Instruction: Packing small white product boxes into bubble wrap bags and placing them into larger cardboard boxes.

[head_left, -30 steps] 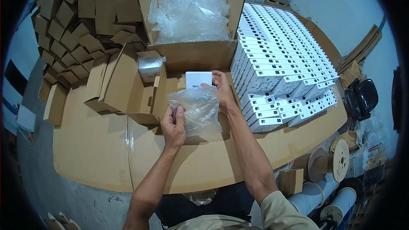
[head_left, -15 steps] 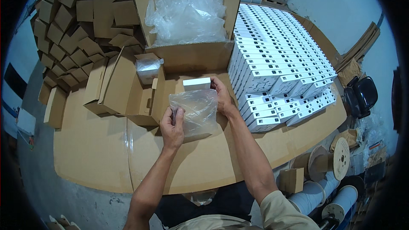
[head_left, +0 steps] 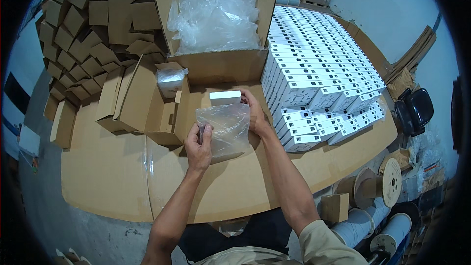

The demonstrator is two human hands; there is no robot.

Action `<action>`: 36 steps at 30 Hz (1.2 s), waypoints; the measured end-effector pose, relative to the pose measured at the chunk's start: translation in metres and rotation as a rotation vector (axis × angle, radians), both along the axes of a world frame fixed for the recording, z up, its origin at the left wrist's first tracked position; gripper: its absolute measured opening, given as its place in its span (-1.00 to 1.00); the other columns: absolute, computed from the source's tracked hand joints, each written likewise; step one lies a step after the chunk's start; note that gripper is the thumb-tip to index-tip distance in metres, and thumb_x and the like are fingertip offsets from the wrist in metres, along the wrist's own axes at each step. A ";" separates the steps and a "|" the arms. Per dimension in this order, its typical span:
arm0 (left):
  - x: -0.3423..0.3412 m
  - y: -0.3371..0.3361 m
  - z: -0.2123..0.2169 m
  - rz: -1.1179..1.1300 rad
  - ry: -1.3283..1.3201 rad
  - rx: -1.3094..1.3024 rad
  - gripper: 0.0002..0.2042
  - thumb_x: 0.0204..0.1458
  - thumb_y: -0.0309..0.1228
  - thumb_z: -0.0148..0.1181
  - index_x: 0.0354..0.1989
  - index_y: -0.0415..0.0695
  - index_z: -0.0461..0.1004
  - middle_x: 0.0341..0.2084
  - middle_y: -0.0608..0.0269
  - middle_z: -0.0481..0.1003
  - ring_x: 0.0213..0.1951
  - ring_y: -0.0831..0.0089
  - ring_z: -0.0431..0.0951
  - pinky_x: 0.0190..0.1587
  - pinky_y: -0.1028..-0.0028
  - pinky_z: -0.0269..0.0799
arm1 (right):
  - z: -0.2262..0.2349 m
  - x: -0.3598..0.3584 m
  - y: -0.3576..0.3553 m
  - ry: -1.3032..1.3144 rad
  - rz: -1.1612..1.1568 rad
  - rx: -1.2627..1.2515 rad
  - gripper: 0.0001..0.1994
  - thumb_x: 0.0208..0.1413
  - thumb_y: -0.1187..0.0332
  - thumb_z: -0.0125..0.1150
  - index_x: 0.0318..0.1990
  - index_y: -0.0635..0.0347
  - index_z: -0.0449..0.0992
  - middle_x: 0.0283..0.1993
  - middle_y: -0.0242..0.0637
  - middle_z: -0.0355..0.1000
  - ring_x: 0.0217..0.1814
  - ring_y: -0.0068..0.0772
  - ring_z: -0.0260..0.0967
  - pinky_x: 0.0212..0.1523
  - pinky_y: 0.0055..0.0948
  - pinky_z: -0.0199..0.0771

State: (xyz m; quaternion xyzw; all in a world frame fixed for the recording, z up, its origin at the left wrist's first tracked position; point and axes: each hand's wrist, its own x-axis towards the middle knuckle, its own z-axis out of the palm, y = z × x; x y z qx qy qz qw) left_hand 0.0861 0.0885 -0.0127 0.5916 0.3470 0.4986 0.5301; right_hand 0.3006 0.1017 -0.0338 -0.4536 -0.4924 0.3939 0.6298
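Between thumb and fingers, my left hand [head_left: 198, 146] pinches the left edge of a clear plastic bag [head_left: 226, 128]. My right hand [head_left: 254, 112] is closed round the right end of a small white box [head_left: 224, 98], its fingertips partly hidden behind it. The box stands just beyond the bag's upper edge, its lower part behind or inside the film; I cannot tell which. The bag's right edge lies against my right hand. Left of my hands is an open cardboard carton [head_left: 167, 123] with one white box wrapped in plastic [head_left: 170, 81] at its far end.
Behind my hands a large open carton [head_left: 221, 64] holds a heap of clear bags [head_left: 216, 19]. Stacked white boxes [head_left: 314, 78] fill the table's right side. Empty brown cartons [head_left: 88, 44] pile up at far left. Cable spools [head_left: 392, 181] and a black chair [head_left: 414, 110] stand at right.
The white box sits very slightly lower, nearer the bag's upper edge. Both hands keep nearly the same place and grip.
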 end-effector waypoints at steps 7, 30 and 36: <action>0.002 0.002 0.000 0.004 -0.001 -0.006 -0.79 0.32 -0.31 0.10 -0.32 -0.18 0.42 -0.52 0.51 0.30 -0.45 0.71 0.23 -0.40 0.62 0.17 | -0.033 -0.010 -0.028 0.124 -0.250 0.157 -0.46 0.11 0.56 0.25 0.27 0.31 0.26 0.15 -0.15 0.39 0.17 -0.31 0.37 0.24 -0.41 0.35; 0.001 0.009 -0.011 -0.056 -0.016 -0.079 -0.80 0.27 -0.31 0.19 -0.09 -0.18 0.51 -0.36 0.42 0.51 -0.36 0.68 0.44 -0.31 0.64 0.36 | 0.004 -0.051 -0.061 -0.059 -0.432 -0.089 -0.69 0.42 0.19 0.05 -0.31 0.23 0.48 -0.44 -0.50 0.37 -0.41 -0.75 0.23 -0.41 -0.61 0.26; 0.003 0.002 0.000 -0.160 -0.023 -0.147 -0.74 0.12 -0.42 0.37 -0.05 -0.21 0.51 -0.28 0.32 0.56 -0.26 0.60 0.55 -0.20 0.55 0.49 | 0.008 -0.046 -0.062 -0.014 -0.323 -0.029 -0.80 0.35 0.29 0.17 -0.11 0.26 0.57 -0.37 -0.55 0.45 -0.38 -0.76 0.28 -0.38 -0.62 0.31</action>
